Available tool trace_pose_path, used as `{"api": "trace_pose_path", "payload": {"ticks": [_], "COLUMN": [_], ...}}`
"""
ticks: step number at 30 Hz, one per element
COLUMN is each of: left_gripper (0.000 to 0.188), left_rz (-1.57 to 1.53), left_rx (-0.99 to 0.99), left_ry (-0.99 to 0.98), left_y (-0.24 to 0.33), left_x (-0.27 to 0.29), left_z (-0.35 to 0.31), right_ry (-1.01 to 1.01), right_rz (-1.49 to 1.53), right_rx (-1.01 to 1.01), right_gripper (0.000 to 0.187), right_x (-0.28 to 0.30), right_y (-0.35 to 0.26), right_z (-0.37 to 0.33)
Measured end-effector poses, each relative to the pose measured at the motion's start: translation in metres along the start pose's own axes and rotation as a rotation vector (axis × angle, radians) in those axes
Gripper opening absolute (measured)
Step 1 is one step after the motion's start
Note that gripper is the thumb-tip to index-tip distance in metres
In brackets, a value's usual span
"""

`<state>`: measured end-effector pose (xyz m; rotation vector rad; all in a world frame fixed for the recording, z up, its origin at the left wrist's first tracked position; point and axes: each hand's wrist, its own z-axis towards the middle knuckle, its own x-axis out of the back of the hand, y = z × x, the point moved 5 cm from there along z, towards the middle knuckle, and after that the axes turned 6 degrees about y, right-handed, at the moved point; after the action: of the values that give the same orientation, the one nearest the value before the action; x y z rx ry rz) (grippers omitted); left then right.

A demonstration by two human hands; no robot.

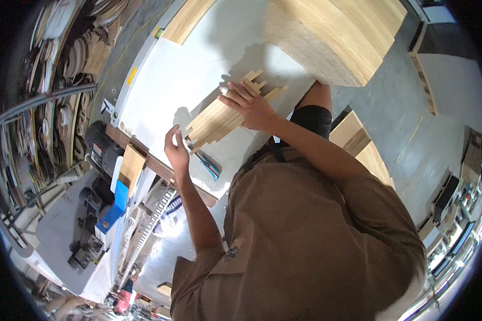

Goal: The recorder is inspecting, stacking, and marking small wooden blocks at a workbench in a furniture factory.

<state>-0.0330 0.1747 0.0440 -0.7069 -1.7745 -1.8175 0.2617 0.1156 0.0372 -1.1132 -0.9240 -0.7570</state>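
Note:
A bundle of thin pale wooden strips (219,116) lies slantwise on the white tabletop (160,91), its ends uneven. Across the strips' far right part rests my right hand (249,107), fingers stretched out and apart, with something white around one finger. Beside their near left ends is my left hand (177,150), its fingers bent and apart, with nothing visible in it. Whether its fingertips touch the strips I cannot tell. Close to that hand, a slim blue tool (209,167), which looks like a utility knife, lies on the tabletop.
Large wooden panels (337,37) cover the table's far right, and a wooden board (187,21) lies far left. A metal rail (139,64) runs along the left edge. Beyond stand a dark motor (103,144) and a crowded rack (64,69). Another person (124,300) is at lower left.

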Motion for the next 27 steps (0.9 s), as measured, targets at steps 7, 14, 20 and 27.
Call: {"api": "trace_pose_path", "payload": {"ticks": [7, 14, 20, 27], "left_gripper": [0.011, 0.022, 0.042, 0.042], "left_rz": [-0.141, -0.047, -0.706, -0.636], "left_rx": [0.163, 0.182, 0.708, 0.741], "left_ry": [0.299, 0.146, 0.103, 0.046], "left_y": [-0.040, 0.004, -0.011, -0.034], "left_x": [0.019, -0.026, -0.074, -0.086], "left_z": [-0.082, -0.115, -0.114, -0.113], "right_ry": [-0.040, -0.049, -0.001, 0.005], "right_rz": [-0.026, -0.068, -0.231, -0.155], "right_rx": [0.020, 0.043, 0.044, 0.028], "right_gripper": [0.116, 0.113, 0.112, 0.109], "right_x": [0.001, 0.001, -0.005, -0.003], "right_y": [0.015, 0.010, 0.008, 0.011], "right_z": [-0.005, -0.001, 0.001, 0.000]}}
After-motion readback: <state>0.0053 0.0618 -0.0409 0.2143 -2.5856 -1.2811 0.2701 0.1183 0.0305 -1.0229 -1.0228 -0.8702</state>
